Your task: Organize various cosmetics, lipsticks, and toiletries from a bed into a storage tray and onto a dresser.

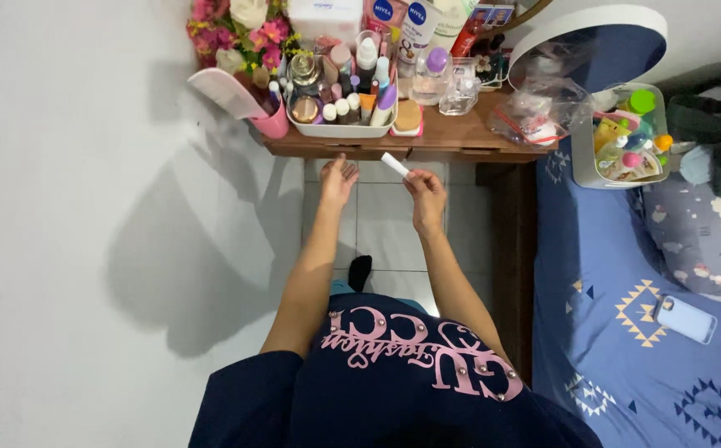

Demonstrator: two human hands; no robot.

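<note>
A small white tube (394,164) sits pinched in the right hand (425,192), just off the worktop's (460,137) front edge; the left hand (337,177) is open and empty. The fingertip grip looks light: a slip would likely drop it to the floor (381,224).

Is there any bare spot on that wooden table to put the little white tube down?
Hardly: the brown wooden table is crowded. Only its front strip, ahead of the white tray of bottles and the clear plastic bag, is bare. The right hand holds the small white tube; the left hand is empty.
</note>
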